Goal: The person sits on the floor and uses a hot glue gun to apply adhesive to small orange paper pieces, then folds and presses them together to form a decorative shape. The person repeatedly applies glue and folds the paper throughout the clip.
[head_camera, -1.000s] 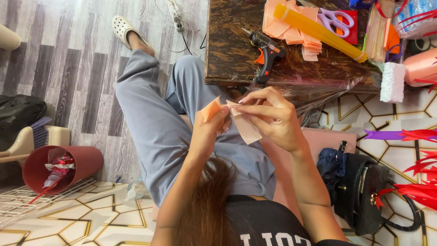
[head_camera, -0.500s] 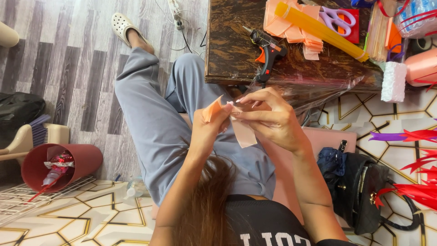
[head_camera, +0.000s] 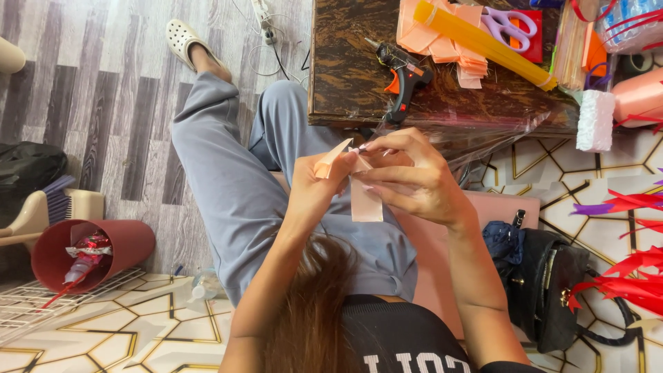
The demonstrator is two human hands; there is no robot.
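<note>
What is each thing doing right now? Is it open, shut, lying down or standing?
Left hand: pinching the folded peach ribbon.
Right hand: gripping the ribbon's hanging end.
Glue gun: lying on the table.
Scissors: lying shut.
Red bin: tipped over.
Black handbag: on the floor.

Both forearms rise from the bottom of the view and converge over the lap, elbows bent and wrists close together. The left hand (head_camera: 314, 190) is turned with its back toward the camera, its fingertips drawn together in a pinch at the top. The right hand (head_camera: 407, 181) sits just beside it, touching it at the fingertips, its fingers (head_camera: 387, 148) curled inward and stacked over one another, thumb tucked beneath. The right wrist bends slightly inward; the left wrist stays nearly straight with its forearm.
</note>
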